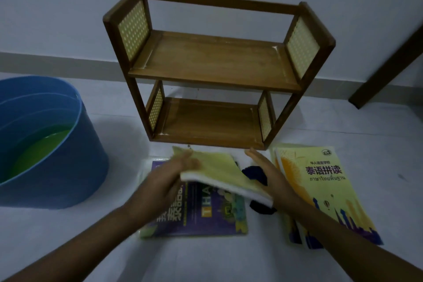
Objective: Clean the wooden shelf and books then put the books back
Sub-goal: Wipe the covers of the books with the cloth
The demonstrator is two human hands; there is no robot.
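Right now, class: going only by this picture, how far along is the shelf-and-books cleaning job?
Done: the wooden shelf is emptied; both boards are bare. In hand: the left hand and right hand hold a yellow cloth above the purple book, beside a blue tub of liquid. Left: the yellow books and purple book lie on the floor, not reshelved. Whether the shelf is wiped is unclear.

The left hand point(167, 181) is motion-blurred, its grip on the cloth point(219, 174) unclear. The cloth hides part of the purple book point(206, 217) and a dark object point(256, 173). The picture's left edge cuts off the bucket point(57, 167).
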